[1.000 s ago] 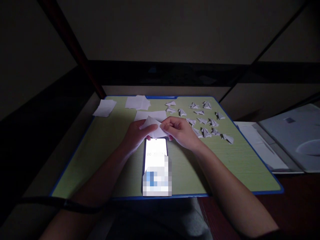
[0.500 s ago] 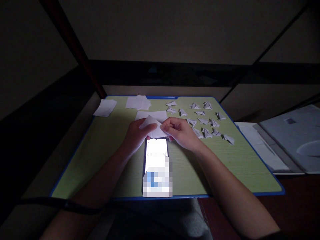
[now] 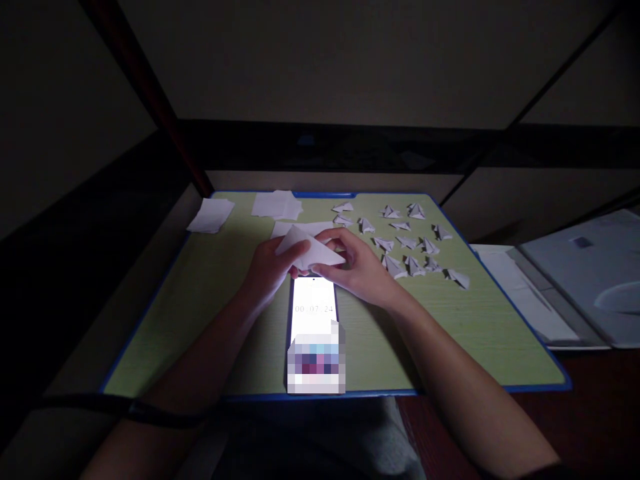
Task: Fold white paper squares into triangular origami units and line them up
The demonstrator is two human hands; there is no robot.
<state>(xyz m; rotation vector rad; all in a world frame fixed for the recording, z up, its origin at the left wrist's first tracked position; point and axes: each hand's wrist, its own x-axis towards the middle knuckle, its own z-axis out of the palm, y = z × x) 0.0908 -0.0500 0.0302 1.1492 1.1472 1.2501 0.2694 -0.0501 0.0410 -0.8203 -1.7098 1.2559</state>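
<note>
A folded sheet of white paper is held between my two hands, just above the top end of a lit phone. My left hand pinches its left side, thumb on top and fingers underneath. My right hand grips the right side, its thumb at the lower edge and fingers behind the paper. The paper forms a pointed shape, with one corner up and another toward the right. Parts of the fingers are hidden behind it. The phone's screen reads 00:07:24, its lower part blurred out.
Several small folded paper shapes lie at the right of the green table. White paper stacks lie at the far left and back; another sheet lies behind my hands. A black cable crosses the lower left.
The paper has turned so a long point now reaches to the right. My right hand has opened its pinch wider, with the thumb moved to the lower edge.
</note>
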